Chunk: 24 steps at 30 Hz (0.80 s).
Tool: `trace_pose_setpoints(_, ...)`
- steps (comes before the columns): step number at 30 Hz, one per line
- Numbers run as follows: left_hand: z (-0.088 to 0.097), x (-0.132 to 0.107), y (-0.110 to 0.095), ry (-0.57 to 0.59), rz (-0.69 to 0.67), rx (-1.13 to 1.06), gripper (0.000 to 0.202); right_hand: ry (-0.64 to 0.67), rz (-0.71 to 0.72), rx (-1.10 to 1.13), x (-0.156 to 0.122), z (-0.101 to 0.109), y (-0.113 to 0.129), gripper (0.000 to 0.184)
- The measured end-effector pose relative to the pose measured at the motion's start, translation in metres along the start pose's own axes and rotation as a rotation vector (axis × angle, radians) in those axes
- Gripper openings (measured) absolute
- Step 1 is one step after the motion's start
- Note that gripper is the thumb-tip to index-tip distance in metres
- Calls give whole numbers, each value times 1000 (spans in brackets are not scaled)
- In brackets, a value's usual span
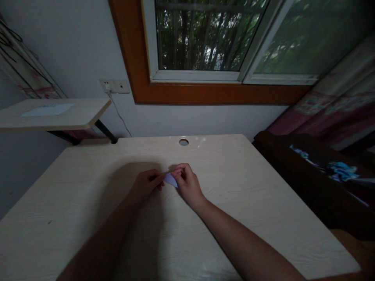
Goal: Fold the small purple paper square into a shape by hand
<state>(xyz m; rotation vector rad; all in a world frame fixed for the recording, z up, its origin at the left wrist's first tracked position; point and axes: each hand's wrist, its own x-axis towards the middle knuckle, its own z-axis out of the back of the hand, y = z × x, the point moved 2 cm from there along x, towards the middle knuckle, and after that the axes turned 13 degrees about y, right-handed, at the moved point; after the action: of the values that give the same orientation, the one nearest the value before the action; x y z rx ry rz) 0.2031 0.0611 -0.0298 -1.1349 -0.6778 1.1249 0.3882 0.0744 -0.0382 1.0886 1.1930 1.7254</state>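
Observation:
Between my two hands is a small piece of purple paper, which looks folded to a narrow, tapering shape. My left hand pinches its left tip between thumb and fingers. On the other side, my right hand grips the right end, thumb on top and fingers curled behind. Both hands are just above the pale wood-grain desk, near its middle. The fingers cover both ends of the paper, so its full outline is hidden.
Behind the hands, a round cable hole sits near the desk's back edge. A raised shelf with a pale sheet stands at the left. A white cord hangs from the wall socket. Dark furniture borders the right side.

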Motion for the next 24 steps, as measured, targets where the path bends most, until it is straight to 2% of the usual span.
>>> trace_pose_setpoints(5, 3, 1, 2, -47, 36, -121, 31, -43, -6, -36, 0, 2, 1, 12)
trace_pose_setpoints(9, 3, 0, -1, -86, 47, -117, 29, -52, -9, -34, 0, 2, 2, 13)
trace_pose_setpoints(15, 3, 0, -3, -132, 37, -141, 26, -63, -8, -35, 0, 3, 2, 12)
trace_pose_setpoints(19, 4, 1, 1, -183, -18, -226, 23, -85, -1, -29, 0, 5, -2, 12)
trace_pose_setpoints(24, 1, 1, 2, -75, -39, -193, 28, -58, 2, -25, 0, 4, -3, 13)
